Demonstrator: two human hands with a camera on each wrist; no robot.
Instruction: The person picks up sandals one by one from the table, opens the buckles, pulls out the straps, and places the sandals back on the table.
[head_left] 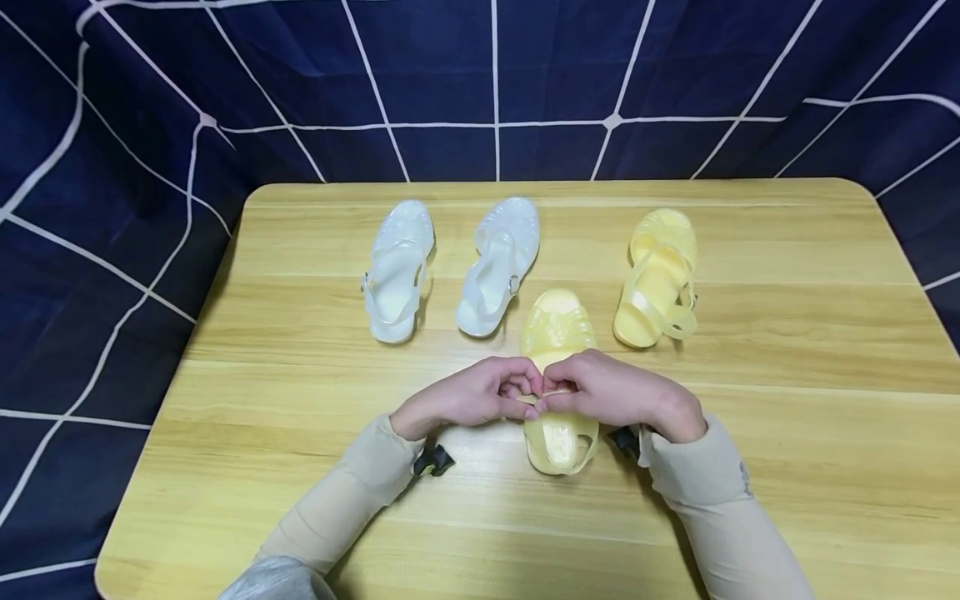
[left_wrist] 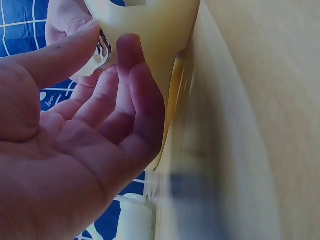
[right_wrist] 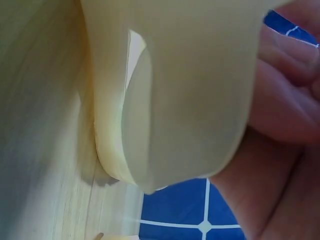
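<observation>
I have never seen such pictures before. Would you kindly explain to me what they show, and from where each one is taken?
No robot works here: these are a person's bare left hand and right hand. The wide picture comes from a camera worn on the head, looking down; the two close ones come from cameras on the wrists. On the wooden table lie two whitish sandals, a far yellow sandal and a near yellow sandal. Both hands hold the near one's strap near its small metal buckle, best seen from the left wrist.

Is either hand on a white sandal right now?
No, the left hand and right hand are both at the nearer yellow sandal.
</observation>
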